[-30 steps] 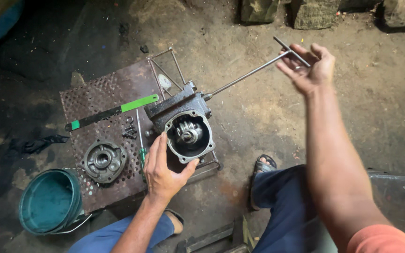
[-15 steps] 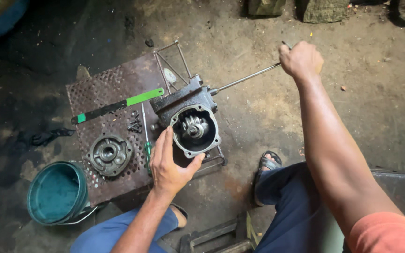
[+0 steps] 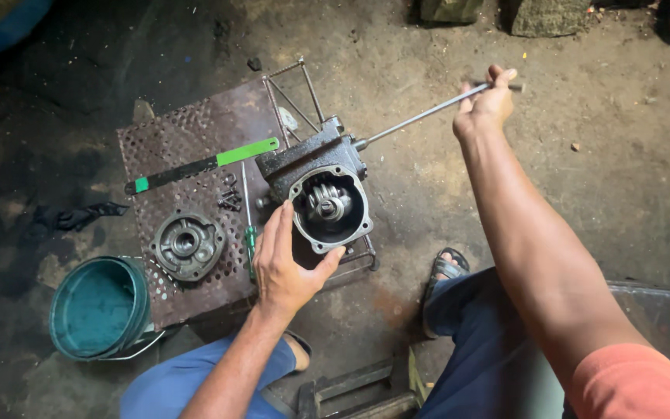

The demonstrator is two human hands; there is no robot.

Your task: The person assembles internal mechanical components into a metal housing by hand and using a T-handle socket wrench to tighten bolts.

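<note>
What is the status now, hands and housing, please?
Left hand braces housing. Right hand grips T-wrench seated in housing side. Cover, green tool lie apart on plate.

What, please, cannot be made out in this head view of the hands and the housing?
- Head view: the far handle end of the long rod is hidden inside the right hand.
- The housing interior is too dark to tell its gears apart.
- The left hand covers the housing's near left side.
- The small bolts are too small to count.
</note>
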